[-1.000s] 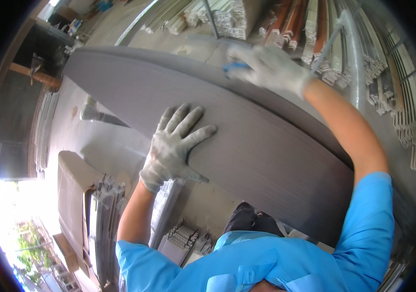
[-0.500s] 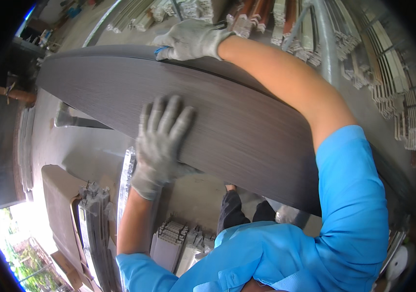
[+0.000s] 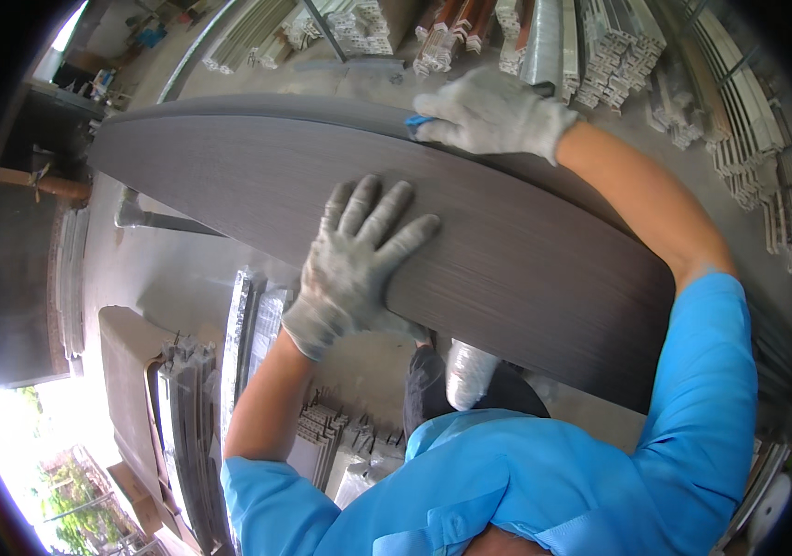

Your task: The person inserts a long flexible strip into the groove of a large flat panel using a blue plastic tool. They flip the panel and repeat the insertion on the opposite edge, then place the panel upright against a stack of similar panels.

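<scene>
A long dark-brown board (image 3: 516, 269) with fine wood grain lies across the view, its edges bowed by the lens. My left hand (image 3: 354, 259), in a grey-white glove, rests with fingers spread on the board's near part. Over at the far edge, my gloved right hand (image 3: 498, 116) is closed around a small blue thing (image 3: 417, 122). Only a tip of that thing shows, so its kind is unclear. Along the far side, a second dark strip (image 3: 257, 107) runs beside the board; whether it is a separate piece I cannot tell.
Stacks of long white profiles (image 3: 614, 56) and reddish-brown ones (image 3: 451, 42) lie beyond the board. A metal support bar (image 3: 173, 222) sticks out below its left part. Wrapped bundles (image 3: 187, 398) stand at the near left, beside a brown sheet (image 3: 132, 361).
My right hand has moved right along the board's far edge, with the blue thing still in it. My left hand has shifted right too. The view has moved slightly.
</scene>
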{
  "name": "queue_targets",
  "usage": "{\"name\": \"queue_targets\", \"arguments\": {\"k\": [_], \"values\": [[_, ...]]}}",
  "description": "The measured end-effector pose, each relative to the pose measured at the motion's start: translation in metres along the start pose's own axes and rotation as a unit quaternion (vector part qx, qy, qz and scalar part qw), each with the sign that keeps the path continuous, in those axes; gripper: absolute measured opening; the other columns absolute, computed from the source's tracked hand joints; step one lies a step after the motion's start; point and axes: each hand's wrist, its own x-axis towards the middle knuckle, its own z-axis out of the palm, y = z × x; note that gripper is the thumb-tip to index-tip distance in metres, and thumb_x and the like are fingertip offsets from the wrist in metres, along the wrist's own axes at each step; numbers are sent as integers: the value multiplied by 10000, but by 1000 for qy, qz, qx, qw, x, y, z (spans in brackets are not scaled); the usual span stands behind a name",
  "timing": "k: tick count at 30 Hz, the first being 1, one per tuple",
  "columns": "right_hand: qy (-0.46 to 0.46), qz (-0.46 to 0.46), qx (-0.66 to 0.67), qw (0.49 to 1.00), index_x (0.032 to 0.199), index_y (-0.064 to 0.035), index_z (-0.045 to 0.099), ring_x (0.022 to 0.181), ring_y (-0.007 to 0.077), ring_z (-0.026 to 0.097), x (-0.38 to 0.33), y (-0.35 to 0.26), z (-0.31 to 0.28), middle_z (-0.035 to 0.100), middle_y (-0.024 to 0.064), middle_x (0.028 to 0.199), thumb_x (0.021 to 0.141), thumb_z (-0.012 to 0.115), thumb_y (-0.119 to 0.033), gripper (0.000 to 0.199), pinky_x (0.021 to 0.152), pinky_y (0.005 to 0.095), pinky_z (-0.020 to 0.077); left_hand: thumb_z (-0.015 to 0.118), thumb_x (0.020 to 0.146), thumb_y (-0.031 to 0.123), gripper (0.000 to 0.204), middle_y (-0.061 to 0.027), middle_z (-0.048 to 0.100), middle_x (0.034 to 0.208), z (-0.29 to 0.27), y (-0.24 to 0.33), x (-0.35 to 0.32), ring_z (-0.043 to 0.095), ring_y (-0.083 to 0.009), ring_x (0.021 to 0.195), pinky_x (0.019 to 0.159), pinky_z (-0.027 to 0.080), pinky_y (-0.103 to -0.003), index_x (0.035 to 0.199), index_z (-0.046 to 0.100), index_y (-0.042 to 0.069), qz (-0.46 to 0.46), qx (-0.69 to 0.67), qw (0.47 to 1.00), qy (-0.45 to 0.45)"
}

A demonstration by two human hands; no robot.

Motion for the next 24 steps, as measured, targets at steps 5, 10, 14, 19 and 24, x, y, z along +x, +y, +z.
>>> {"name": "queue_targets", "arguments": {"k": [5,10,14,19,24], "values": [[-53,62,18,997,926,-56,635,584,231,675,-100,-3,-27,643,95,647,1015,588,-438,395,562,390,544,828,257,845,1380,-232,499,1508,-1,5,0,414,-507,1418,1214,265,-638,1476,532,271,-20,20,1000,13],[22,40,52,998,917,-67,676,579,235,676,-159,-1,-43,643,87,636,1005,609,-439,388,554,386,537,812,283,850,1379,-244,461,1535,-3,5,-2,382,-495,1443,1217,246,-647,1496,506,270,-34,33,999,-11],[11,64,49,997,968,-85,673,532,228,635,-117,-4,-45,608,67,599,989,630,-460,378,526,394,513,729,414,934,1296,-273,471,1514,5,-2,-6,387,-496,1441,1199,237,-675,1459,550,188,-12,49,999,16],[-66,58,45,995,1051,-115,669,717,246,685,-33,-6,-29,647,75,715,1001,600,-482,376,682,438,562,623,578,955,1288,-301,436,1516,6,25,-2,355,-533,1437,1199,225,-683,1522,442,98,-17,57,997,48],[-12,19,24,999,905,-131,631,510,175,594,-36,-8,-30,556,21,554,1010,577,-494,382,490,347,495,837,597,734,1146,-247,407,1549,19,144,38,323,-507,1457,1221,205,-665,1493,476,117,-29,86,988,-129]]}}
